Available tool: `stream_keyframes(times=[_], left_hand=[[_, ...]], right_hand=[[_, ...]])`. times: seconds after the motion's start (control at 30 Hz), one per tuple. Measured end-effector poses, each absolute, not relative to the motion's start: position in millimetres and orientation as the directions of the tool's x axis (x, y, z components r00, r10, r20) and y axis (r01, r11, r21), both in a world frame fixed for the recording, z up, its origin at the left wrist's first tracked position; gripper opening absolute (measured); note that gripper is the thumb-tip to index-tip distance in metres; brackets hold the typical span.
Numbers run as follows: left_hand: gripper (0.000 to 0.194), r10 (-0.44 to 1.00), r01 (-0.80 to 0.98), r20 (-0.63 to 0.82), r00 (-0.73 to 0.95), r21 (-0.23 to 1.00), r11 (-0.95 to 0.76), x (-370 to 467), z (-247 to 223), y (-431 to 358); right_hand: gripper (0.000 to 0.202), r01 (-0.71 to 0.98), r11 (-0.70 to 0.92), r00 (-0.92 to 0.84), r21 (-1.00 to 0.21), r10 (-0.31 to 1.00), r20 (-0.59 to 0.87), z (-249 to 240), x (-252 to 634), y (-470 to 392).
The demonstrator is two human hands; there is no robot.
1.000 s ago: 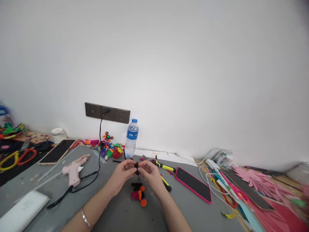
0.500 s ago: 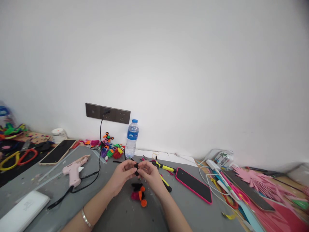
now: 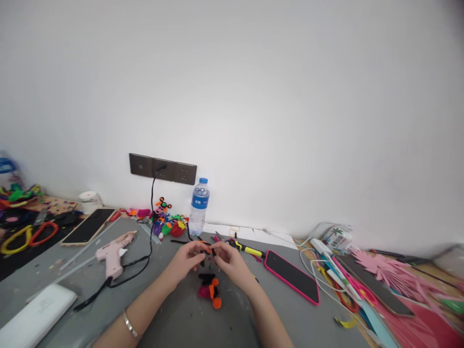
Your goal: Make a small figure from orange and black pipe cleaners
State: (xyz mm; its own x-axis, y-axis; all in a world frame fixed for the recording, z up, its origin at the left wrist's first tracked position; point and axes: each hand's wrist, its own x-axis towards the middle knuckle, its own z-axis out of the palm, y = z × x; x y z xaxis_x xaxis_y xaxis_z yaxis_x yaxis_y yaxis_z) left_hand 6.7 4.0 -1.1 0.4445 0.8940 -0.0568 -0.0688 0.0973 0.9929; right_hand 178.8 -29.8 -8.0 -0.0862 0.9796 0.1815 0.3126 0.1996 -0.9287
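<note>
My left hand [image 3: 185, 262] pinches a small black pipe-cleaner piece [image 3: 202, 260] between thumb and fingertips. Close beside it, my right hand [image 3: 231, 263] also has its fingers closed on a small black pipe-cleaner piece [image 3: 213, 252]. A narrow gap separates the two hands, and whether the pieces are joined cannot be made out. On the grey mat [image 3: 188, 324] just below them lies a small fuzzy figure [image 3: 207, 291] in magenta, orange and black. Beyond my left fingers rests a black pipe cleaner [image 3: 179, 241].
A water bottle [image 3: 199, 208] stands by the wall near several colourful fuzzy figures [image 3: 168, 224]. To the left are a pink glue gun [image 3: 111, 256] with its cord, a phone [image 3: 89, 226] and a white power bank [image 3: 38, 316]. A pink-cased phone [image 3: 292, 276] and a yellow-black tool [image 3: 250, 250] lie right.
My fingertips have moved apart from each other, where they were together around one black bit. A black piece now shows at each hand. The view has shifted very slightly.
</note>
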Motion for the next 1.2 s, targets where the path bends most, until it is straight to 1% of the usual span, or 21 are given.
stream_keyframes(times=[0.1,0.2,0.27,0.37,0.47,0.57,0.63,0.73,0.83,0.93,1.0,1.1,1.2], left_hand=[[0.027,0.892,-0.041,-0.038,0.450,0.997,0.063,6.5,0.2,4.9],[0.029,0.923,-0.098,-0.022,0.384,0.993,0.064,4.3,-0.2,6.7],[0.030,0.941,-0.150,-0.013,0.339,0.986,0.067,2.1,0.3,8.6],[0.034,0.949,-0.209,-0.036,0.313,0.972,0.106,0.1,2.6,10.4],[0.037,0.932,-0.178,-0.066,0.358,0.974,0.137,2.1,2.6,9.0],[0.036,0.893,-0.117,-0.054,0.446,0.986,0.118,7.8,-3.3,5.2],[0.033,0.855,-0.093,-0.012,0.518,0.993,0.070,11.8,-8.8,2.4],[0.026,0.800,-0.040,0.013,0.600,0.999,0.013,15.8,-14.5,-1.3],[0.021,0.779,-0.033,0.017,0.627,0.999,0.004,17.1,-17.0,-2.5],[0.020,0.776,-0.041,0.020,0.631,0.999,0.008,17.1,-19.4,-1.0],[0.020,0.779,-0.025,0.012,0.627,1.000,0.004,17.2,-21.3,0.1],[0.020,0.768,-0.004,0.002,0.641,1.000,0.001,17.9,-23.2,-0.3],[0.018,0.747,0.005,0.019,0.665,1.000,-0.030,18.7,-23.1,-2.9]], right_hand=[[0.027,0.511,0.203,-0.131,-0.835,0.979,0.157,-11.4,184.1,-32.0],[0.023,0.570,0.202,-0.124,-0.796,0.979,0.160,-12.1,184.3,-33.2],[0.021,0.587,0.206,-0.070,-0.783,0.976,0.204,-11.6,183.8,-32.1],[0.022,0.610,0.255,-0.001,-0.750,0.947,0.321,-12.0,183.4,-29.0],[0.027,0.625,0.315,-0.026,-0.714,0.923,0.384,-16.3,181.0,-26.8],[0.033,0.649,0.322,-0.073,-0.689,0.928,0.365,-23.7,175.3,-26.6],[0.035,0.667,0.311,-0.076,-0.677,0.933,0.353,-28.1,171.2,-27.1],[0.034,0.683,0.294,-0.082,-0.668,0.940,0.330,-31.9,167.8,-27.9],[0.033,0.695,0.281,-0.075,-0.662,0.944,0.322,-33.4,168.8,-27.4],[0.036,0.702,0.263,-0.031,-0.661,0.939,0.341,-35.1,171.9,-24.4],[0.036,0.690,0.281,-0.039,-0.667,0.935,0.353,-36.5,173.6,-21.8],[0.033,0.650,0.311,-0.047,-0.694,0.927,0.371,-36.9,174.6,-20.5],[0.027,0.640,0.307,-0.073,-0.704,0.937,0.342,-33.5,174.1,-24.6]])
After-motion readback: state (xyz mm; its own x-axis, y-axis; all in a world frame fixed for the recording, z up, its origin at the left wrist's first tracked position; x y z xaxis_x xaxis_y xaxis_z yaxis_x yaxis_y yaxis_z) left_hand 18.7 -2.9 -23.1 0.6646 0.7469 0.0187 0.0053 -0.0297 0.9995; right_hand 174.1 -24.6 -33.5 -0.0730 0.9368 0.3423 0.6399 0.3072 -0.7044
